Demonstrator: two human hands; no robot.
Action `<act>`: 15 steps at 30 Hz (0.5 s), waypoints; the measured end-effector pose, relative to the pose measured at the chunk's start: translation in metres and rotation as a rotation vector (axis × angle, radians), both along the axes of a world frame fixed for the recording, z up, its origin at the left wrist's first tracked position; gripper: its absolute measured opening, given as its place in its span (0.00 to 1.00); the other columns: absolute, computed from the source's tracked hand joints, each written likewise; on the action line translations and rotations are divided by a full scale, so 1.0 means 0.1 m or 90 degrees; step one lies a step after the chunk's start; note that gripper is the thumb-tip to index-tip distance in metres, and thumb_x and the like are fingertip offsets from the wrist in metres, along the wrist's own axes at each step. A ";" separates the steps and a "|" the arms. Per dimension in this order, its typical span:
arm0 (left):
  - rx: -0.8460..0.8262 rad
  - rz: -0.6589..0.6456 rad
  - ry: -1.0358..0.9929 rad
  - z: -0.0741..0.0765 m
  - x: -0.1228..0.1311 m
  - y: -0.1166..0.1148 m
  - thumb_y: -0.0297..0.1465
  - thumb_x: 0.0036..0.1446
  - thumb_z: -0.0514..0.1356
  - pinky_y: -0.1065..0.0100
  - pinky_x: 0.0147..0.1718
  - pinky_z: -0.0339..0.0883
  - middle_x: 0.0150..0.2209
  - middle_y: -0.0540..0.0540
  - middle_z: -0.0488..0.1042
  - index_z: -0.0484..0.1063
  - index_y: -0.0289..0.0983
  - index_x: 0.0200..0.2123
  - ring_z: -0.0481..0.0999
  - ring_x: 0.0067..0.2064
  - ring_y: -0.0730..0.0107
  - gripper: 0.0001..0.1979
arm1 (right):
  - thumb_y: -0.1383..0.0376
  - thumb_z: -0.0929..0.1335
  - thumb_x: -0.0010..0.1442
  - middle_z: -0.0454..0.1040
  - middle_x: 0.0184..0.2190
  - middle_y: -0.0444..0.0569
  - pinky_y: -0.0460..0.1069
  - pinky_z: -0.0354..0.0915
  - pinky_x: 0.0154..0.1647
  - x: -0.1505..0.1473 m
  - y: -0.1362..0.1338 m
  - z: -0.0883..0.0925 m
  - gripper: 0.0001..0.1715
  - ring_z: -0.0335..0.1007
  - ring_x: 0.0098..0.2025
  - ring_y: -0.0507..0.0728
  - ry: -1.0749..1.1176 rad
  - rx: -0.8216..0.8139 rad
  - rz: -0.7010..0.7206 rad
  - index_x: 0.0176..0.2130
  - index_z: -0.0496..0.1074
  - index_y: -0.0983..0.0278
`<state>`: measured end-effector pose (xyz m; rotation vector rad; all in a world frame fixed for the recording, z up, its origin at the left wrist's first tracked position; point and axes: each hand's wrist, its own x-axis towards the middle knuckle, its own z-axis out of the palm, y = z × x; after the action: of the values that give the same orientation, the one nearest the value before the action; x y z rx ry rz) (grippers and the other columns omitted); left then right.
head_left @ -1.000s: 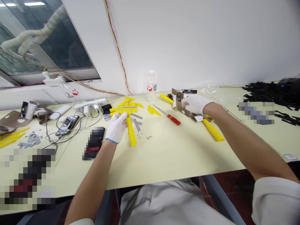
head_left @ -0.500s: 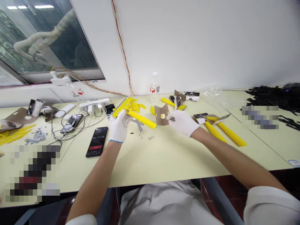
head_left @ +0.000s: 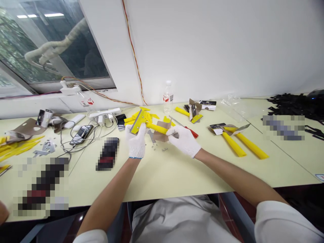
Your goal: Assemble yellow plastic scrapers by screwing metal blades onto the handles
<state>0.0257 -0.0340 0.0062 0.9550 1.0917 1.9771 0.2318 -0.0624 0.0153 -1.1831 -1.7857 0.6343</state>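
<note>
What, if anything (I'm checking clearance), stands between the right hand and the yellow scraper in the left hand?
Nothing visible: the right hand is beside the end of the yellow scraper's handle. The brown cardboard card shows above and below the handle; whether that passes through is unclear.

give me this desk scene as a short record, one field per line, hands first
left hand: gloved, gripping yellow scraper at its head
right hand: gloved, holding brown card near the scraper's handle end
between hands: small metal bits on the table
behind right hand: red-handled screwdriver, partly hidden
right side: two yellow handles
near wall: clear bottle
</note>
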 end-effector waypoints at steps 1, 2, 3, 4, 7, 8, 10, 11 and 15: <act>0.000 -0.006 -0.001 0.01 0.02 -0.01 0.44 0.52 0.77 0.60 0.48 0.84 0.43 0.47 0.81 0.63 0.41 0.39 0.86 0.45 0.63 0.27 | 0.74 0.70 0.58 0.84 0.40 0.49 0.53 0.74 0.43 -0.02 -0.02 0.00 0.10 0.78 0.38 0.57 0.016 0.017 0.004 0.38 0.81 0.62; -0.002 -0.014 -0.004 0.03 0.04 -0.03 0.44 0.52 0.77 0.60 0.48 0.83 0.43 0.47 0.81 0.63 0.41 0.39 0.86 0.45 0.63 0.27 | 0.72 0.70 0.60 0.83 0.40 0.49 0.53 0.74 0.42 -0.03 -0.03 0.00 0.10 0.78 0.38 0.57 0.031 0.038 0.009 0.38 0.81 0.62; -0.006 -0.026 -0.006 0.06 0.07 -0.05 0.44 0.53 0.77 0.60 0.48 0.83 0.43 0.47 0.81 0.64 0.41 0.40 0.86 0.45 0.63 0.26 | 0.71 0.69 0.61 0.83 0.39 0.49 0.52 0.74 0.41 -0.06 -0.05 0.01 0.09 0.78 0.38 0.57 0.046 0.062 0.018 0.39 0.81 0.61; -0.013 -0.041 -0.005 0.09 0.11 -0.07 0.44 0.53 0.76 0.60 0.48 0.82 0.43 0.47 0.81 0.65 0.41 0.40 0.85 0.44 0.63 0.26 | 0.70 0.69 0.63 0.82 0.39 0.49 0.52 0.74 0.41 -0.08 -0.07 0.02 0.09 0.78 0.38 0.57 0.061 0.087 0.026 0.39 0.80 0.61; -0.044 -0.099 0.029 0.19 0.22 -0.12 0.44 0.56 0.74 0.61 0.47 0.81 0.42 0.47 0.81 0.66 0.41 0.41 0.84 0.43 0.64 0.22 | 0.68 0.69 0.64 0.81 0.39 0.49 0.51 0.75 0.40 -0.14 -0.12 0.10 0.07 0.78 0.39 0.56 0.137 0.148 0.049 0.40 0.79 0.60; -0.053 -0.117 0.056 0.22 0.27 -0.13 0.43 0.58 0.72 0.62 0.46 0.80 0.41 0.47 0.81 0.67 0.41 0.41 0.84 0.42 0.65 0.20 | 0.68 0.69 0.65 0.80 0.40 0.48 0.51 0.76 0.39 -0.15 -0.14 0.14 0.06 0.79 0.39 0.55 0.176 0.151 0.058 0.41 0.78 0.60; -0.064 -0.158 0.138 0.29 0.38 -0.14 0.42 0.61 0.70 0.65 0.43 0.78 0.38 0.47 0.80 0.70 0.40 0.40 0.82 0.40 0.66 0.16 | 0.66 0.70 0.67 0.78 0.40 0.47 0.51 0.79 0.39 -0.15 -0.19 0.24 0.03 0.80 0.37 0.54 0.270 0.136 0.072 0.41 0.77 0.60; -0.065 -0.191 0.182 0.33 0.45 -0.13 0.42 0.61 0.70 0.66 0.40 0.76 0.37 0.47 0.79 0.71 0.39 0.40 0.81 0.38 0.67 0.15 | 0.65 0.70 0.67 0.77 0.40 0.47 0.51 0.80 0.39 -0.15 -0.21 0.30 0.02 0.80 0.36 0.53 0.312 0.125 0.076 0.41 0.76 0.60; -0.060 -0.383 0.314 0.46 0.72 -0.10 0.47 0.64 0.69 0.67 0.35 0.73 0.32 0.47 0.78 0.76 0.38 0.40 0.77 0.34 0.68 0.17 | 0.64 0.74 0.67 0.78 0.38 0.45 0.51 0.82 0.38 0.01 -0.36 0.53 0.04 0.80 0.33 0.52 0.388 0.132 0.035 0.39 0.74 0.61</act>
<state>0.0976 -0.0442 0.0525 1.5534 0.9781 1.2226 0.2330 -0.0983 0.0679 -0.7004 -1.3249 0.7284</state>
